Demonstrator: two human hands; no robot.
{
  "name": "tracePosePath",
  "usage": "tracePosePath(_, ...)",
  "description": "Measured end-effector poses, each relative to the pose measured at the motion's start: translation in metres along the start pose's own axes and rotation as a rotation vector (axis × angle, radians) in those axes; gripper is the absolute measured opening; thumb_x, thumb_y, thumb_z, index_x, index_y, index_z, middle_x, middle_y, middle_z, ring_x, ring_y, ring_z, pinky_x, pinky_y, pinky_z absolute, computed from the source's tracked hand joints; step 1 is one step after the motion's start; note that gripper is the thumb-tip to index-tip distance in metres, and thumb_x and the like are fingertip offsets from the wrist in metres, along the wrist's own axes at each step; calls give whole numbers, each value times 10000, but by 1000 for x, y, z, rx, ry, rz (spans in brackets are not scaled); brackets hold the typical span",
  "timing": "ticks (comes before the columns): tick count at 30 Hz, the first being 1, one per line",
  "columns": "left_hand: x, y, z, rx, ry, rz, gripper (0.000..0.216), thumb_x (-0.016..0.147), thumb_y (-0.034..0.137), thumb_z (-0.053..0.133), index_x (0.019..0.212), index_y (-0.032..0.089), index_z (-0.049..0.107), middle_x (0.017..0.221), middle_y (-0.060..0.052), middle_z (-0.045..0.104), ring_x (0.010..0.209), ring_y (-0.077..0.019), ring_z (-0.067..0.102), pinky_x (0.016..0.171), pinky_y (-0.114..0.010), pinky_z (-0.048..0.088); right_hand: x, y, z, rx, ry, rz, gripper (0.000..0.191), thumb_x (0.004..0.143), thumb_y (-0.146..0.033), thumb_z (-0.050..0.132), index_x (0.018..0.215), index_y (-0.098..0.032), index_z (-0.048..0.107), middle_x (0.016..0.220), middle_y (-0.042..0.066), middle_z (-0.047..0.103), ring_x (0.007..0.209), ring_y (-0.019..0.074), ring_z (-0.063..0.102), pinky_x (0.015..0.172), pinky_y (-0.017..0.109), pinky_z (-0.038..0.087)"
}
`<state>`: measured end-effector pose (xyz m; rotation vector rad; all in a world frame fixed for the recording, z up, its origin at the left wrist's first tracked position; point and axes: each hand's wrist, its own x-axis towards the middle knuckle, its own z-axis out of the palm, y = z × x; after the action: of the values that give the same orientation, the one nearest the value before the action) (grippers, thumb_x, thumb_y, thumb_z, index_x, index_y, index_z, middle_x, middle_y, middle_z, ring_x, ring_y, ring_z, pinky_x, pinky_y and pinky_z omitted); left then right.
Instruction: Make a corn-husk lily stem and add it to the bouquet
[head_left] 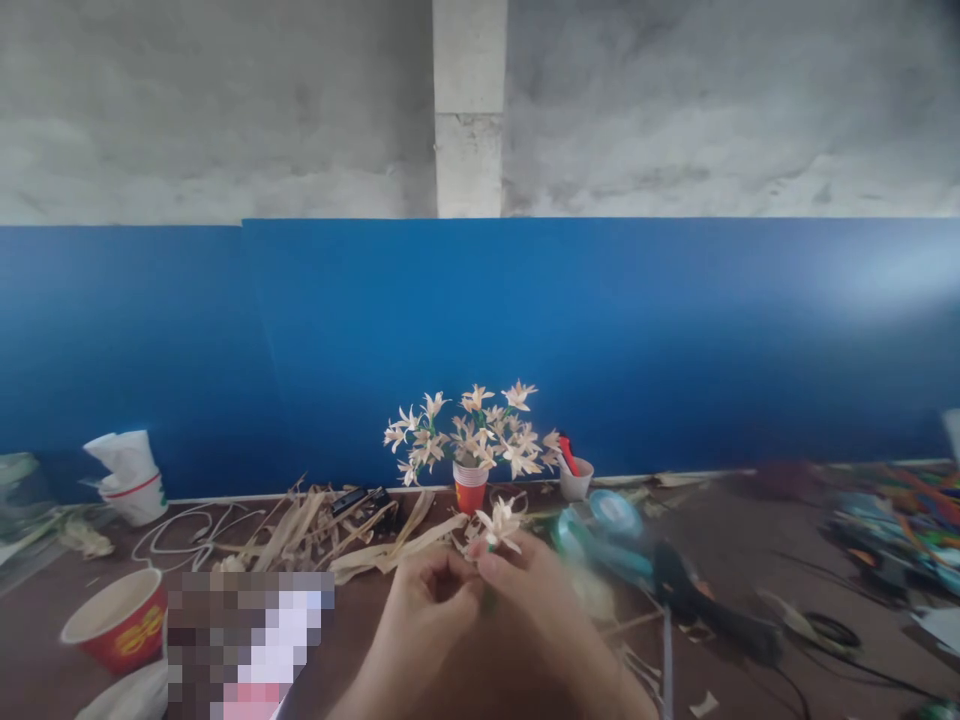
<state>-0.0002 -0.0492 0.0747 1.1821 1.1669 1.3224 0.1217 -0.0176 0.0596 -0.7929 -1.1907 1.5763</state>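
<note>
Low in the middle of the head view, my right hand [529, 580] pinches a pale cream handmade flower [501, 524] just under its petals. A bit of green shows at the base of the bloom. My left hand [431, 600] is closed beside it, thumb and forefinger pressed together close to the right fingers. Whatever lies between the left fingertips is hidden. Behind both hands, a red and white paper cup [470, 488] holds a bunch of similar cream flowers [465, 430] on green stems.
Dried husk strips [292, 530] litter the brown table. Left are a red paper bowl [112, 620], a white cup [133, 495] and a white cord [180, 535]. Right are a white cup with a red-handled tool [576, 478], ribbon rolls [615, 515] and a black tool [712, 610]. A blue partition [480, 300] stands behind.
</note>
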Motion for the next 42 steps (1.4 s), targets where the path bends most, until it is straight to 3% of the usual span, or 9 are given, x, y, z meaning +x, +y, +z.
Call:
tracePosePath(3,0,-1,-3,-259,-147,-160,235,548,298,731,540,149,549,472,31,527,380,-44,389,377,-166,227,-4,-5,-4,137,-177,31,189,593,-309,746,673,-169,648,701,11,645,605,127,578,560,235,449)
tracePosePath(6,-2,-2,-4,-305,-230,-222,276,511,315,766,567,148,553,463,38,522,362,-29,366,368,-161,203,-7,-8,-4,159,-126,3,167,578,-281,753,550,-174,628,647,7,647,559,120,567,527,228,438)
tracePosePath(11,-2,-3,-1,-97,-113,-146,283,583,347,707,525,160,503,443,36,523,368,-44,366,393,-180,273,-4,-8,0,21,-22,48,309,500,-353,784,475,-159,545,474,-35,558,446,87,486,460,210,388)
tracePosePath(16,0,-5,0,116,-16,50,177,596,205,645,495,150,511,464,44,485,454,-71,408,442,-183,304,1,-2,4,-95,106,-31,355,496,-390,773,464,-155,508,451,-45,504,473,87,467,478,209,377)
tracePosePath(20,1,-5,1,64,29,83,179,581,167,643,480,154,495,454,56,456,454,-68,404,450,-181,310,3,3,5,-105,126,-89,333,539,-403,743,496,-154,526,474,-40,496,491,96,472,500,221,391)
tracePosePath(24,2,-2,-1,-126,-22,-43,219,602,273,685,528,152,517,446,50,490,393,-47,368,399,-169,273,2,-1,1,-24,-98,-73,262,643,-373,696,757,-156,606,680,-14,585,603,103,527,590,224,421)
tracePosePath(27,1,-1,-4,-236,-46,-74,253,598,306,715,550,149,523,429,54,498,356,-28,341,378,-156,242,2,-6,-4,51,-229,27,185,738,-344,623,762,-165,581,632,-39,539,588,80,506,572,193,395)
tracePosePath(36,0,-4,-2,-488,-10,-139,269,567,286,760,571,152,526,403,86,429,338,-3,281,357,-130,185,6,-12,-14,-123,-245,97,325,617,-416,728,641,-157,533,578,-41,527,528,69,463,497,177,352)
tracePosePath(42,5,-5,-8,-423,-65,-213,286,572,314,754,557,151,520,394,82,428,324,2,231,349,-143,115,8,-7,-17,-124,-314,66,297,646,-415,709,727,-155,590,628,-28,547,587,84,486,560,199,382)
